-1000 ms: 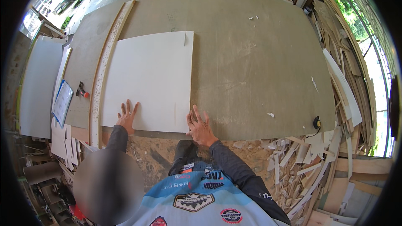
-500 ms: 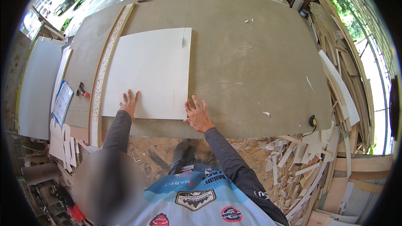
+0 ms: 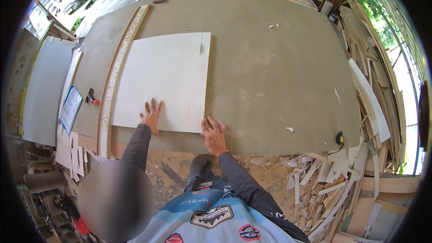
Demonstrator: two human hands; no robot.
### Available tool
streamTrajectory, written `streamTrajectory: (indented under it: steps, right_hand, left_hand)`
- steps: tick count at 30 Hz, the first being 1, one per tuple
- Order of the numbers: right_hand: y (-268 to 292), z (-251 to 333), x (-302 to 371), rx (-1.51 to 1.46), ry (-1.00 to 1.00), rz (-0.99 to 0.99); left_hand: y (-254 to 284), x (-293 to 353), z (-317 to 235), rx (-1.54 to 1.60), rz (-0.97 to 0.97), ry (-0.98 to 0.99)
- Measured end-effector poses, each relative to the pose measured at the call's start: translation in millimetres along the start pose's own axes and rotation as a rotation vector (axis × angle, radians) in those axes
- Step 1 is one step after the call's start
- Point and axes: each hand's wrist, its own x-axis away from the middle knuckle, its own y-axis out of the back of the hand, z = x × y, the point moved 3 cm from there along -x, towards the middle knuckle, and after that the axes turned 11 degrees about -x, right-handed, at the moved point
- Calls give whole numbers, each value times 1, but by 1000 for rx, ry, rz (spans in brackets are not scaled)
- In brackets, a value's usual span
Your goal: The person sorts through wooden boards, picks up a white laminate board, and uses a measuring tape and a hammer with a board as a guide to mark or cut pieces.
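A white rectangular panel (image 3: 164, 76) lies flat on the large brown worktable (image 3: 279, 76). Its left side runs along a long wood-edged strip with a speckled face (image 3: 118, 69). My left hand (image 3: 151, 117) rests open on the panel near its front edge, fingers spread. At the panel's front right corner, my right hand (image 3: 214, 136) touches the edge, its fingers slightly bent and a little apart. A short thin line marks the panel's far right part.
Left of the strip are a red-and-black hand tool (image 3: 92, 96) and a blue-edged clipboard (image 3: 70, 108). A yellow-and-black tape measure (image 3: 339, 137) sits at the table's front right. Offcuts (image 3: 310, 177) cover the floor there. Stacked boards (image 3: 375, 76) line the right side.
My left hand has shifted right across the panel. My right hand has moved slightly nearer to me at the corner, its fingers closer together. The whole view has shifted a little.
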Motion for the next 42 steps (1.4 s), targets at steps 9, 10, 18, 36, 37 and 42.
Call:
streamTrajectory:
  steps: [9, 10, 18, 36, 37, 42]
  right_hand:
    - [8, -11, -26, 15, -20, 3]
    - [8, -12, -31, 20, -19, 3]
    - [14, -26, -73, 42, -20, 14]
    - [19, -57, -134, 63, -36, 62]
    - [20, -58, -137, 70, -34, 67]
    - [19, -63, -144, 62, -30, 73]
  left_hand:
    - [21, -27, 1, 4, -10, -7]
    - [23, -31, 2, 2, -14, -5]
    - [41, -69, 12, 25, -17, 30]
    - [74, -123, 19, 27, -56, 35]
    - [77, -124, 19, 38, -48, 35]
    - [80, -132, 21, 50, -40, 35]
